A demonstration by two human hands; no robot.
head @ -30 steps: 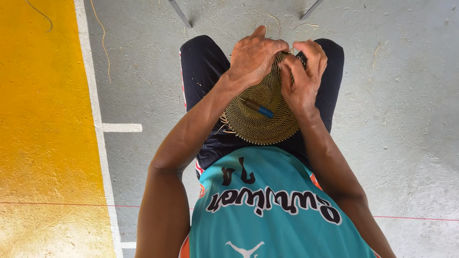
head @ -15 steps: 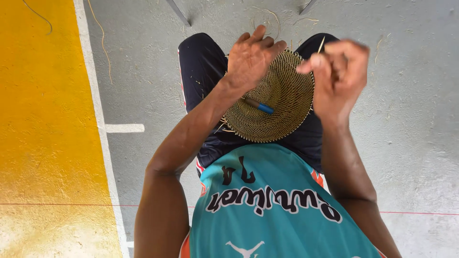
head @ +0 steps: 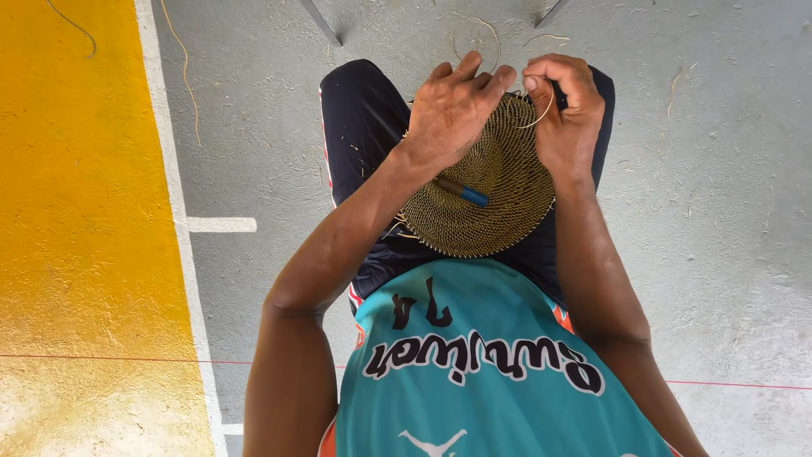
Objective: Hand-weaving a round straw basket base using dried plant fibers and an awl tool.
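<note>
Left hand point(head: 452, 106) grips the far rim of the woven disc point(head: 486, 190) on the lap; right hand point(head: 562, 110), just beside it, pinches a loose fibre strand point(head: 545, 106). Disc looks mostly woven; the edge seems unfinished.

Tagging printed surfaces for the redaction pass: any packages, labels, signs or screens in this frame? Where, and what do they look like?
No packages, signs or screens.
Shirt print: across the chest of the teal jersey, bottom centre; black lettering outlined in white, dark digits above, a small white figure below.
Floor markings: a white line along a yellow painted zone on the left of the grey floor, with a short white tick branching right.
</note>
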